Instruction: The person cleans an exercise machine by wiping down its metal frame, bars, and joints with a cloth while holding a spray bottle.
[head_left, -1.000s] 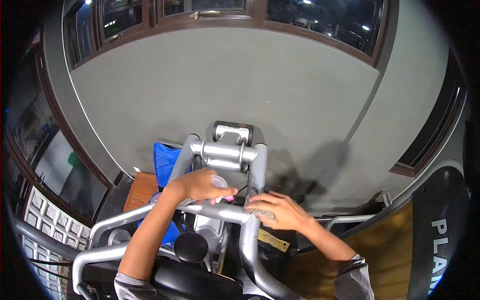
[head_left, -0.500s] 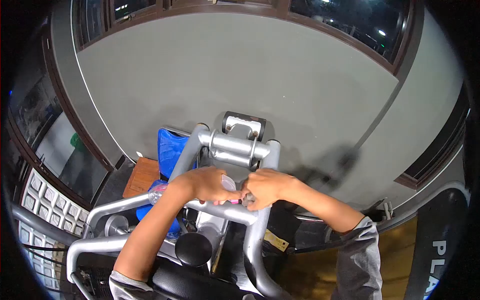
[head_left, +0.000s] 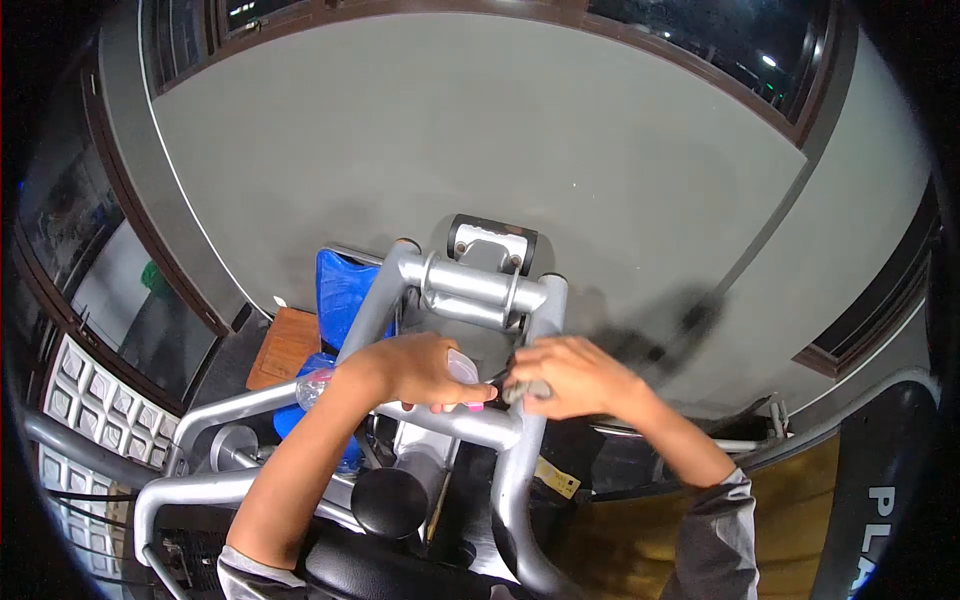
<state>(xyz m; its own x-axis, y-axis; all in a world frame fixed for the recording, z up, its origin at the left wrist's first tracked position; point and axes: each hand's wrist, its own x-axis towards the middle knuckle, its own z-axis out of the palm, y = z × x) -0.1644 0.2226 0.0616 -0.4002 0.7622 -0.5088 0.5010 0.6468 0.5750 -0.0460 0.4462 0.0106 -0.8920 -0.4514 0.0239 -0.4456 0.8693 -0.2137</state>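
My left hand (head_left: 415, 375) is closed around a clear plastic bottle (head_left: 316, 387) with pink parts. Its rounded end shows left of my wrist, and a translucent piece and a bit of pink show by my fingers. In my right hand (head_left: 580, 378), slightly blurred, a small greyish crumpled piece, likely a cloth (head_left: 527, 391), is pinched under the fingers. Both hands are over the silver tubular frame (head_left: 460, 425) of a gym machine, a small gap between them. Whether the cloth touches the upright tube is hidden.
A black round pad (head_left: 388, 502) and a black seat (head_left: 390, 565) are close below my arms. Behind the frame are a blue chair (head_left: 345, 295) and a brown wooden surface (head_left: 285, 348). A grey wall (head_left: 480, 130) rises ahead. Other equipment is at the right.
My right hand has moved right, away from my left hand, taking the greyish piece with it. My left hand keeps its hold on the bottle. The view has shifted slightly.
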